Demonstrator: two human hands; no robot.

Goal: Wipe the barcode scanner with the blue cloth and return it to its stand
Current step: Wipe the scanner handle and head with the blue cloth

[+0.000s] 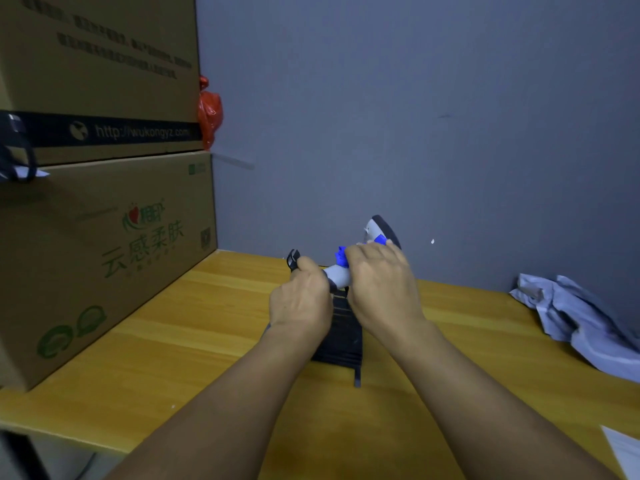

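Note:
The grey and black barcode scanner (375,230) is held above the wooden table, head pointing up and to the right near the wall. My left hand (301,299) grips its handle end, where a black part sticks out past my thumb. My right hand (377,282) presses the blue cloth (341,256) against the scanner's grey neck; only small bunches of cloth show between my fingers. The black stand (341,341) sits on the table right below my hands, partly hidden by my wrists.
Two stacked cardboard boxes (104,220) fill the left side of the table (190,341). A red plastic bag (209,112) hangs behind them. A crumpled grey cloth (581,317) lies at the right. A white sheet (623,452) pokes in at bottom right. The grey wall is close behind.

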